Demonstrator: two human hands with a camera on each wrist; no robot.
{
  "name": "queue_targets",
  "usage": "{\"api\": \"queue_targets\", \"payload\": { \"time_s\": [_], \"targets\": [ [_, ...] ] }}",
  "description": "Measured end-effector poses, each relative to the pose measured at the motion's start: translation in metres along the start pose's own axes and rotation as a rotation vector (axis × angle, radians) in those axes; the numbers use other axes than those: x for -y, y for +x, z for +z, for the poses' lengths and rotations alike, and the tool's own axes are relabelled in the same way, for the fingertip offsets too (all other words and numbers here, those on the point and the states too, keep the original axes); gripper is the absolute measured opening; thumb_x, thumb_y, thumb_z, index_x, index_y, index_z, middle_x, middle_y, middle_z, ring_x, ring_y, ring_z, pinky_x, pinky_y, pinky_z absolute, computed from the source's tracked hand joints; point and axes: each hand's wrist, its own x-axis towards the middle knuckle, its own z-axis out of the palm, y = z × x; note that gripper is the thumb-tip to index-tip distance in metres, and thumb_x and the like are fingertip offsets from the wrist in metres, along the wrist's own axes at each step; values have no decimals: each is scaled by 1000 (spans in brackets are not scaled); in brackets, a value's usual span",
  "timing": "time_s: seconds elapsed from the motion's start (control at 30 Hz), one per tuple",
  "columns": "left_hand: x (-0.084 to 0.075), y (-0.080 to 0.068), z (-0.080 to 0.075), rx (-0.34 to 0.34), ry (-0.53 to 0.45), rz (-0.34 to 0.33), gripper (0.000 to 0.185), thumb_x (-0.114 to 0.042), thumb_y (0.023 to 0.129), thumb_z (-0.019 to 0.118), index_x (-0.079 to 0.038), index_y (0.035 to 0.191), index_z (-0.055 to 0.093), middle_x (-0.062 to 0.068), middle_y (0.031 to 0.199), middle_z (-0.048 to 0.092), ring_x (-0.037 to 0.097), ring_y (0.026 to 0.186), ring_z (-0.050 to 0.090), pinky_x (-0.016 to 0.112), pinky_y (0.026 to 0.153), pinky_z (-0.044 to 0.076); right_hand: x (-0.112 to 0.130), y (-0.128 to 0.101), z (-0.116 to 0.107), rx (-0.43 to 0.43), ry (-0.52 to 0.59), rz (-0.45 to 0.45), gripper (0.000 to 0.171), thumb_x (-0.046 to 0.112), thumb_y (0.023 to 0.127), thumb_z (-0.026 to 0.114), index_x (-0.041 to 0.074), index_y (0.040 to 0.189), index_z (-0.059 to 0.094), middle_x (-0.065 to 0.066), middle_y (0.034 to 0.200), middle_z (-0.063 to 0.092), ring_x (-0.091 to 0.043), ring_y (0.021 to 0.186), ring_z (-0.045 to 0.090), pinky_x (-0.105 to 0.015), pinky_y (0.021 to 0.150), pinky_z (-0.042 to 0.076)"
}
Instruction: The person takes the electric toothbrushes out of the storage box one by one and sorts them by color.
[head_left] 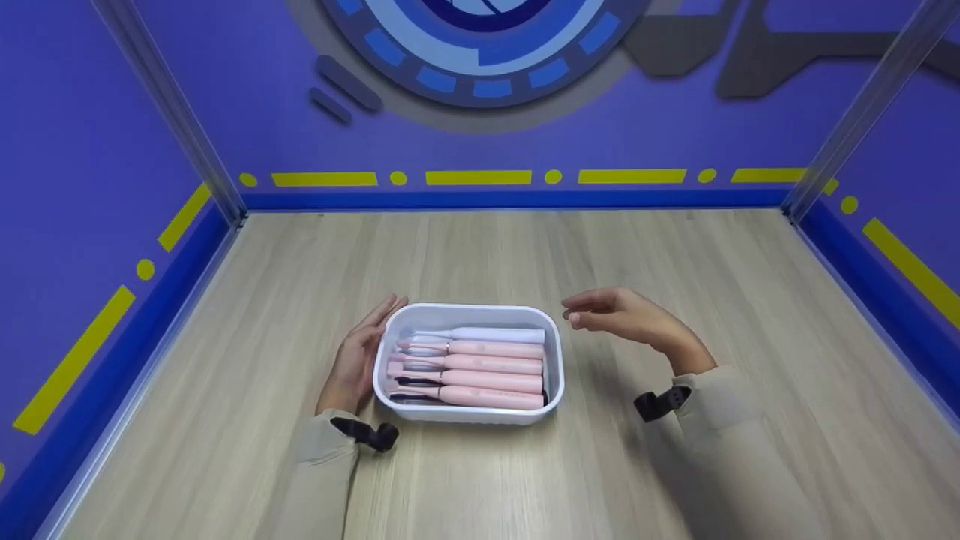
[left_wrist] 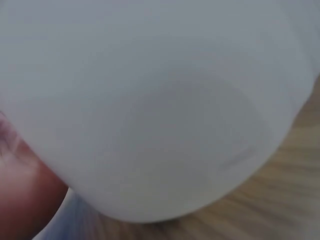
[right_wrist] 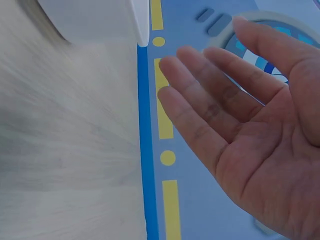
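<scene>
We see the left hand (head_left: 351,367) left of centre, fingers fairly straight, touching the left end of a white tub (head_left: 465,415). The right hand (head_left: 630,319), fingers loosely extended and holding nothing, hovers just beside its upper right corner. The tub, rounded at the corners, sits at lower centre on the wooden table (head_left: 480,255). In it we count one white brush (head_left: 499,334) above four pink brushes (head_left: 491,381), heads leftward. Small marks on the lowest handle are too fine for us to read.
</scene>
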Motion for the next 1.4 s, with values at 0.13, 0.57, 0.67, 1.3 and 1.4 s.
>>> {"api": "queue_targets", "payload": {
  "time_s": [0.13,0.57,0.67,1.3,1.4],
  "targets": [
    [3,1,-1,-27,39,10,61,5,90,26,1,150,24,14,158,24,22,148,18,35,122,9,7,6,3,49,-1,-15,44,31,90,65,9,128,62,-9,123,66,-20,105,66,-42,97,50],
    [4,2,-1,-71,87,10,61,7,86,27,4,147,32,13,156,31,18,147,22,33,122,10,28,26,8,172,-113,-42,43,29,88,66,6,124,64,-7,114,70,-16,99,67,-42,94,52],
    [4,2,-1,-74,107,9,61,7,86,26,4,146,33,14,156,31,19,146,22,33,122,11,32,30,9,195,-119,-46,42,28,89,67,5,124,65,-8,114,70,-16,98,67,-41,93,52],
    [5,-4,-4,-113,210,12,59,4,87,28,-1,144,40,8,153,39,15,144,28,31,121,15,54,64,36,294,-199,-107,36,22,87,68,4,119,68,-8,110,71,-15,95,64,-37,90,54],
    [7,0,-2,-98,205,3,59,4,87,28,-2,145,39,7,153,38,15,145,28,32,121,15,55,68,37,298,-230,-105,34,19,87,68,4,118,68,-8,109,72,-15,94,65,-36,89,54]
  ]
}}
